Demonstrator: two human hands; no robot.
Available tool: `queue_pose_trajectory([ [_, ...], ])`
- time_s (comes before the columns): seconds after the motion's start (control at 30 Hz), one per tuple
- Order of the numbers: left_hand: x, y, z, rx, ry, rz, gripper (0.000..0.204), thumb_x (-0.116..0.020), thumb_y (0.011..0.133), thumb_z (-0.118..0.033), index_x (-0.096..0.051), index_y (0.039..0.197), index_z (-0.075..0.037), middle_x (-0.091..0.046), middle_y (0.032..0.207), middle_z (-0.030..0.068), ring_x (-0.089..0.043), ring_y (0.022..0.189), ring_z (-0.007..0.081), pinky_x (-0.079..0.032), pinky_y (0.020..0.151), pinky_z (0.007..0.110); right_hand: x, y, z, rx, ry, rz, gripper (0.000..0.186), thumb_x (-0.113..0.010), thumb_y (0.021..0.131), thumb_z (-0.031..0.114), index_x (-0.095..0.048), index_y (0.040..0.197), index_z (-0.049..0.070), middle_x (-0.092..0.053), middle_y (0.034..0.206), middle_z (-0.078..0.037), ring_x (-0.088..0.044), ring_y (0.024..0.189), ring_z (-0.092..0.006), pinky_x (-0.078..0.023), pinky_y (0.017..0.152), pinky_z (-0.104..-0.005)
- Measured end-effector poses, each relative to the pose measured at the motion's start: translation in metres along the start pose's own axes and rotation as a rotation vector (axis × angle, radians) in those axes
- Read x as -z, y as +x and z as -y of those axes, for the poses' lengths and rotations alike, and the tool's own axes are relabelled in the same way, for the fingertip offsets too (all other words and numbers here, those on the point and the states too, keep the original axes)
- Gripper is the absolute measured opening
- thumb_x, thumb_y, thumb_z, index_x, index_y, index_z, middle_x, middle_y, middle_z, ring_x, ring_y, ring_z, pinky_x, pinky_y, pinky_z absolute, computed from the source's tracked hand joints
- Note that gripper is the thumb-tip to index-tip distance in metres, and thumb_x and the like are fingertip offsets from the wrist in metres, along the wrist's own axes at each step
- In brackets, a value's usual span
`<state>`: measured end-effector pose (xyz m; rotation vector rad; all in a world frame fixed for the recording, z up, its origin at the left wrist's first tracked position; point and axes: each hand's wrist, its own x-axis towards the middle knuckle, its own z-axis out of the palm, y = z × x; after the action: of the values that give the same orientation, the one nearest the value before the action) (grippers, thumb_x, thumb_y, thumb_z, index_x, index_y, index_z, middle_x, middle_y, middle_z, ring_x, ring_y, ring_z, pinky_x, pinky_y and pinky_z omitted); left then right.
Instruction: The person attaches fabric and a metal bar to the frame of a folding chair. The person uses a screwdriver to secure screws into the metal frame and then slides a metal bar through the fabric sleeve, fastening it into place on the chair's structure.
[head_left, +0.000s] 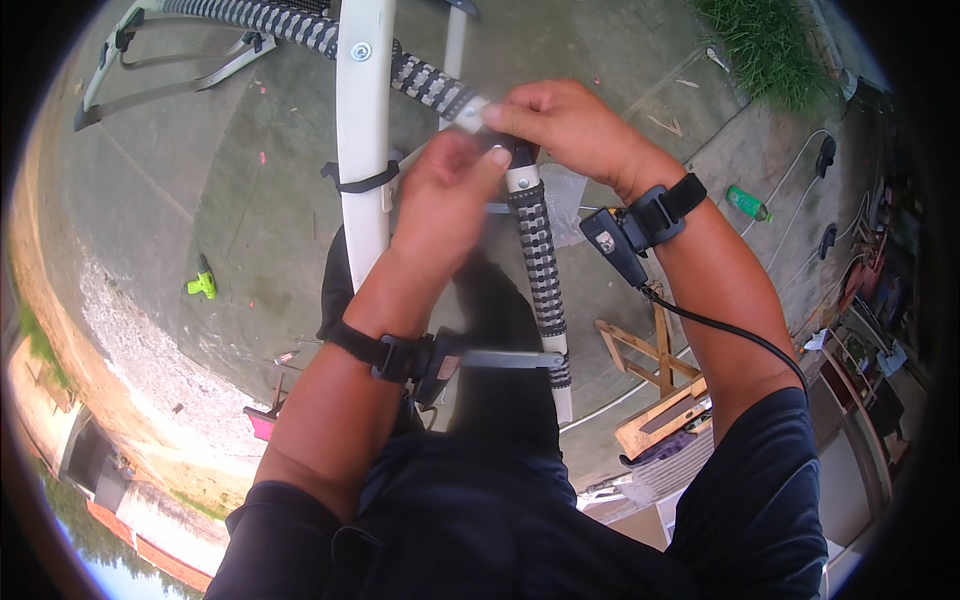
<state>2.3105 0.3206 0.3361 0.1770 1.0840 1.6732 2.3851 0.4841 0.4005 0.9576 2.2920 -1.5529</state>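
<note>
In the head view, a green bottle (pixel 746 203) lies on the floor (pixel 285 220) to the right, its contents too small to tell. Both forearms reach up from below, angled inward, so the left hand (pixel 447 198) and right hand (pixel 568 128) nearly meet at upper centre. Between them, in front of the person, is the corner joint (pixel 522 153) of a white frame wrapped in black-and-white weave (pixel 538 250). The left hand is curled, thumb at the joint; blur hides its grip. The right hand is partly closed, thumb and forefinger at the white tube end (pixel 470 114); whether they pinch anything I cannot tell.
</note>
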Motion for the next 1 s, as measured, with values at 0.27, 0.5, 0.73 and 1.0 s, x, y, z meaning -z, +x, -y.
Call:
queue_pose_trajectory([
  [0.27,0.001,0.021,0.008,-0.017,0.026,-0.027,0.019,-0.071,0.096,-0.011,-0.060,0.109,-0.003,-0.066,0.096,0.0021,-0.061,0.084,0.0084,-0.050,0.075,0.024,0.010,0.017,-0.011,-0.061,0.087,0.055,0.044,-0.069,0.095,0.044,-0.071,0.087,0.000,-0.063,0.074,0.000,-0.053,0.069,-0.0100,-0.046,0.063,-0.0293],
  [0.5,-0.016,0.025,0.000,0.148,-0.165,-0.166,0.020,-0.072,0.094,-0.007,-0.060,0.110,-0.003,-0.066,0.094,0.0022,-0.060,0.083,0.0085,-0.049,0.075,0.025,0.024,0.031,-0.012,-0.074,0.061,0.071,0.047,-0.071,0.093,0.046,-0.072,0.090,-0.001,-0.064,0.074,-0.003,-0.054,0.069,-0.0117,-0.047,0.063,-0.0313],
  [0.73,-0.009,0.046,-0.009,0.033,-0.059,-0.085,0.018,-0.072,0.094,-0.004,-0.059,0.107,-0.002,-0.065,0.092,0.0024,-0.059,0.081,0.0087,-0.048,0.076,0.024,0.036,0.043,-0.001,-0.127,0.127,0.124,0.047,-0.071,0.093,0.046,-0.073,0.091,-0.001,-0.064,0.076,-0.002,-0.054,0.069,-0.0107,-0.046,0.062,-0.0299],
  [1.0,-0.015,0.043,0.001,0.116,-0.106,-0.204,0.019,-0.070,0.097,-0.014,-0.060,0.110,-0.004,-0.065,0.100,0.0005,-0.059,0.086,0.0078,-0.047,0.077,0.026,0.036,0.049,0.004,-0.146,0.067,0.142,0.046,-0.070,0.093,0.044,-0.073,0.090,-0.001,-0.064,0.073,-0.002,-0.054,0.068,-0.0112,-0.046,0.062,-0.0308],
])
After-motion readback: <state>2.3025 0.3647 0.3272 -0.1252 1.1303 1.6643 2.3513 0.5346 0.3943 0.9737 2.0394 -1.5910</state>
